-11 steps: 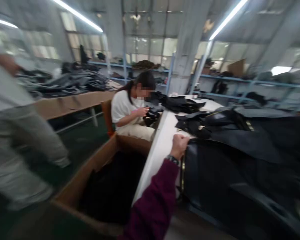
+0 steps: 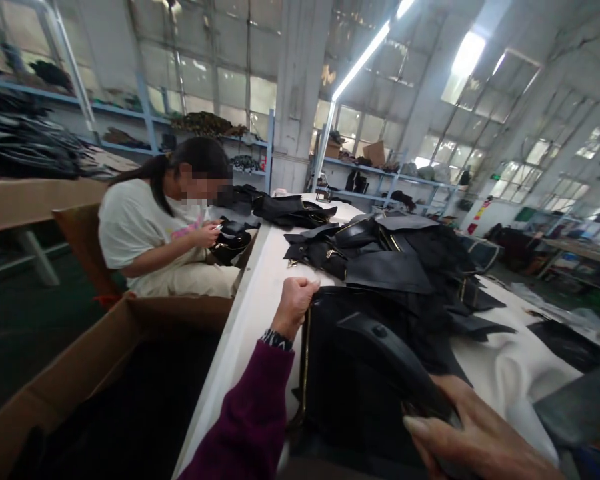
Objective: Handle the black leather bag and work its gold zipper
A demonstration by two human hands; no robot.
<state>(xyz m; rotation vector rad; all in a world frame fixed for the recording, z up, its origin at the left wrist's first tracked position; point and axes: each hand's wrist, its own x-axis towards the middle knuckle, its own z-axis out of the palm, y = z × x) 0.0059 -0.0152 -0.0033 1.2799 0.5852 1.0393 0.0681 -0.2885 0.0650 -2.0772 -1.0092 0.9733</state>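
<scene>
A large black leather bag (image 2: 350, 380) with a gold zipper lies on the white table (image 2: 253, 313) in front of me. My left hand (image 2: 294, 303), in a maroon sleeve, is closed in a fist on the bag's far left corner by the zipper. My right hand (image 2: 473, 437) sits at the lower right, fingers curled around the bag's black handle strap (image 2: 395, 357). More black bag pieces (image 2: 380, 257) are heaped beyond the bag.
A person in a white shirt (image 2: 140, 230) sits at the table's left side, handling a small black piece. A big open cardboard box (image 2: 95, 367) stands left of the table. Shelves with dark material line the back wall. Another table (image 2: 25, 200) is far left.
The view has swung right. A person walking at the far left is gone from view. My right hand has come into view on the strap; my left hand stays on the bag's corner.
</scene>
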